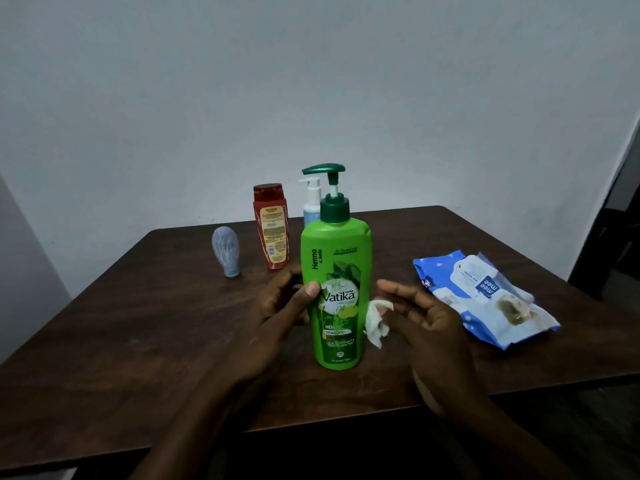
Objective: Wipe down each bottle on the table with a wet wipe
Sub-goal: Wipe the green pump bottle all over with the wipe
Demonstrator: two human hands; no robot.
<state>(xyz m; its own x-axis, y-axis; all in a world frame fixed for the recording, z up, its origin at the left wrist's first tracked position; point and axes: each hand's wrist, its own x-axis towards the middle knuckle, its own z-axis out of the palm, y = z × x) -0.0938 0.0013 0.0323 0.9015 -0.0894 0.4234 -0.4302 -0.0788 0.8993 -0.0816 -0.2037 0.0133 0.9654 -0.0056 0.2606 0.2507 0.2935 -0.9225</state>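
Squarely between the two hands, the green bottle point(336, 299) stands upright on the table point(138, 323), its pump on top. The left hand point(277, 313) grips the bottle's left side, thumb laid across the front label and fingers curled round behind. The right hand point(415, 317) is just right of the bottle and apart from it, its upper fingers stretched almost straight. It holds a crumpled white wipe point(377, 320), which hangs in the gap and brushes the bottle's right edge; a fingertip shows through the folds. Behind the green bottle, touching or nearly so, stands a white pump bottle point(311, 202). A red bottle point(272, 226) is behind it to the left, and a small grey bottle point(227, 251) farther left. The blue pack of wipes point(485, 296) lies well to the right of the green bottle.
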